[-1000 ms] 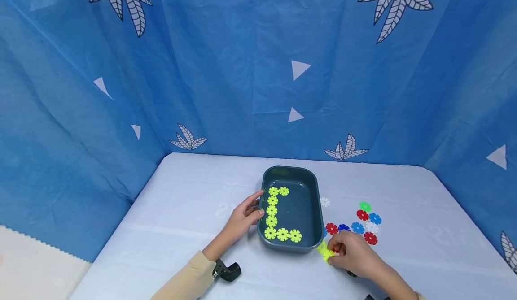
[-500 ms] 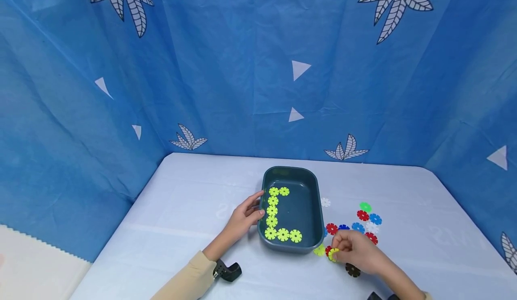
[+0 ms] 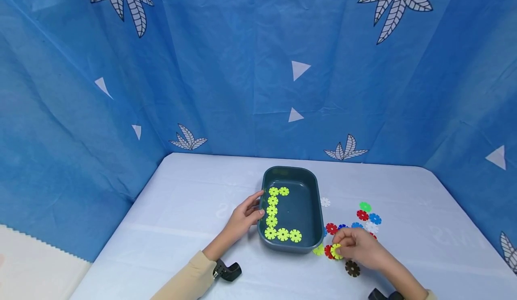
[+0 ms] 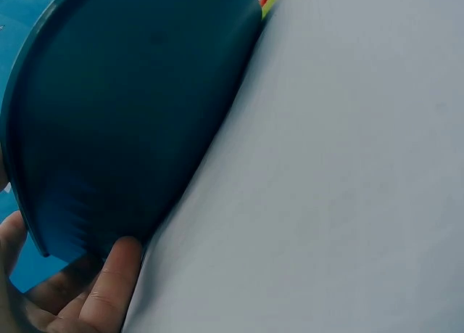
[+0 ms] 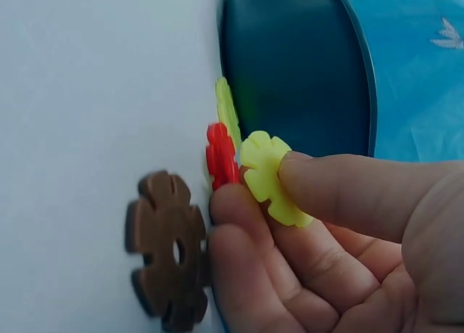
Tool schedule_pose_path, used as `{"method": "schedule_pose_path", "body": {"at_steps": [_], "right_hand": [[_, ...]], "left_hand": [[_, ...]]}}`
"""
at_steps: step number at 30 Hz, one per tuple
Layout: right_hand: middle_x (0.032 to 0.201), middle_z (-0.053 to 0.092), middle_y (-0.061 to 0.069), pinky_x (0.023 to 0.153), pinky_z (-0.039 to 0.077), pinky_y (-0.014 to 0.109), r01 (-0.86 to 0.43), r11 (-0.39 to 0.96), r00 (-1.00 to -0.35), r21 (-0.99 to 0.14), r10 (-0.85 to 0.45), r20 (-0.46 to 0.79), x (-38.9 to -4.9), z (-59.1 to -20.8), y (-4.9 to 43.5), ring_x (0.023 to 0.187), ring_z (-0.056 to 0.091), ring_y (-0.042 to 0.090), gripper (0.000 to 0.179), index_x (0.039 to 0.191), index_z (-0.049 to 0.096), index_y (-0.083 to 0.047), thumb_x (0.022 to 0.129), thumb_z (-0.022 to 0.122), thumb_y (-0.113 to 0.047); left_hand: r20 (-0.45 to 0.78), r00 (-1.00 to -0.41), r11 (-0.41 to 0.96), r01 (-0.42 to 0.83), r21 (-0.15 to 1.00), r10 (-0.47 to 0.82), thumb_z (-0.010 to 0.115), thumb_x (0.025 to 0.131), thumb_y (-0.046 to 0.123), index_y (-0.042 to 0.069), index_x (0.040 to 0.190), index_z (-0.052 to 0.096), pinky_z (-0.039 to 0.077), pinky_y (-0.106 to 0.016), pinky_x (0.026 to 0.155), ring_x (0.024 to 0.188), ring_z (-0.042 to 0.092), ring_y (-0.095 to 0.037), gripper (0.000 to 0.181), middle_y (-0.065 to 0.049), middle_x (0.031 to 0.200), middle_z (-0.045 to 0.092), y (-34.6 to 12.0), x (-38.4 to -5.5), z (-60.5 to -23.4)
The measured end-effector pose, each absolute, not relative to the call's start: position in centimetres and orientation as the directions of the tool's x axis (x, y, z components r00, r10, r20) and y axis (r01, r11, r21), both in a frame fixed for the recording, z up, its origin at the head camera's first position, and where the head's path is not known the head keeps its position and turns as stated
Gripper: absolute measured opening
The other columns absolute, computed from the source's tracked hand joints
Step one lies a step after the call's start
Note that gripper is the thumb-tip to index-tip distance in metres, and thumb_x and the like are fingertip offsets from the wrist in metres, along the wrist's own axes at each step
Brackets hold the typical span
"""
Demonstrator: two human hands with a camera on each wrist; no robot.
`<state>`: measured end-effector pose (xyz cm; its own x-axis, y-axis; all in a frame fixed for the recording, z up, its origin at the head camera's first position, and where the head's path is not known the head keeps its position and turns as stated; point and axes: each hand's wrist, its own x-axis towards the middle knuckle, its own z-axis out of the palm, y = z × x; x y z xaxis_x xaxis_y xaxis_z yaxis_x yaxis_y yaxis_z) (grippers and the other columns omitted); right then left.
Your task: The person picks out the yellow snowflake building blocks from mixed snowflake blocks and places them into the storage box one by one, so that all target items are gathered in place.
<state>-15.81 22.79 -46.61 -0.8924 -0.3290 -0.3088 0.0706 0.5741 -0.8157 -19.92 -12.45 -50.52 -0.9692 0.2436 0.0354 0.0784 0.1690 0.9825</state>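
Note:
A dark teal plastic tub point(image 3: 291, 249) stands on the white-covered table. Several yellow-green snowflake discs, such as this snowflake disc point(image 3: 272, 210), lie in a C-shaped line on its floor. My left hand point(image 3: 242, 219) rests against the tub's left side, with fingertips at the rim and outer wall; in the left wrist view a fingertip point(image 4: 123, 253) touches the wall. My right hand point(image 3: 361, 248) pinches a yellow snowflake disc point(image 5: 270, 175) between thumb and fingers, just above the table. Close to it lie a red disc point(image 5: 221, 155), a yellow-green disc point(image 3: 318, 250) and a brown disc point(image 3: 352, 268).
Right of the tub lie loose discs: a green disc point(image 3: 365, 206), a red disc point(image 3: 362, 215), a light blue disc point(image 3: 375, 219) and a white disc point(image 3: 371, 227) among them. Blue patterned cloth point(image 3: 258, 67) encloses the table's back and sides.
My right hand has moved slightly right with the yellow disc, away from the tub's corner. The brown and red discs beneath have come into view. The left hand and tub have stayed still.

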Motion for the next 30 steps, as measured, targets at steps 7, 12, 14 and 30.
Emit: {"method": "schedule_pose_path", "body": {"at_steps": [7,12,14,30], "right_hand": [[0.079,0.070,0.007,0.069,0.065,0.030,0.102,0.496,-0.872,-0.862,-0.372,-0.317,-16.6,-47.1,23.8,0.074,0.067,0.021,0.019,0.104,0.065,0.005,0.091,0.072,-0.006],[0.088,0.075,0.007,0.072,0.066,0.032,0.184,0.479,-0.867,-0.858,-0.332,-0.371,-17.1,-47.3,24.3,0.078,0.071,0.019,0.025,0.113,0.064,0.009,0.093,0.070,-0.006],[0.094,0.076,0.009,0.075,0.066,0.032,0.224,0.460,-0.862,-0.859,-0.318,-0.395,-17.2,-47.2,24.6,0.081,0.072,0.019,0.029,0.118,0.063,0.011,0.094,0.068,-0.004],[0.116,0.072,-0.002,0.089,0.063,0.032,0.332,0.146,-0.812,-0.932,-0.458,-0.362,-18.5,-46.5,26.9,0.103,0.074,0.013,0.044,0.139,0.051,0.014,0.100,0.058,-0.006]], "left_hand": [[0.035,-0.970,0.168,0.077,0.983,0.241,0.060,0.101,0.017,0.019,0.158,0.040,0.063,-0.035,0.090,0.134,0.057,-0.040,0.060,-0.024,0.151,0.050,-12.5,-20.0,-50.5],[0.044,-0.968,0.161,0.085,0.983,0.246,0.060,0.101,0.018,0.019,0.157,0.040,0.063,-0.036,0.091,0.134,0.056,-0.041,0.060,-0.025,0.151,0.049,-12.5,-20.0,-50.5],[0.050,-0.967,0.160,0.092,0.983,0.248,0.060,0.102,0.018,0.019,0.157,0.040,0.063,-0.036,0.090,0.134,0.056,-0.042,0.059,-0.025,0.151,0.049,-12.5,-19.9,-50.5],[0.043,-0.971,0.158,0.081,0.984,0.234,0.060,0.101,0.016,0.018,0.157,0.041,0.063,-0.035,0.091,0.133,0.056,-0.042,0.059,-0.025,0.151,0.050,-12.4,-19.8,-50.1]]}}
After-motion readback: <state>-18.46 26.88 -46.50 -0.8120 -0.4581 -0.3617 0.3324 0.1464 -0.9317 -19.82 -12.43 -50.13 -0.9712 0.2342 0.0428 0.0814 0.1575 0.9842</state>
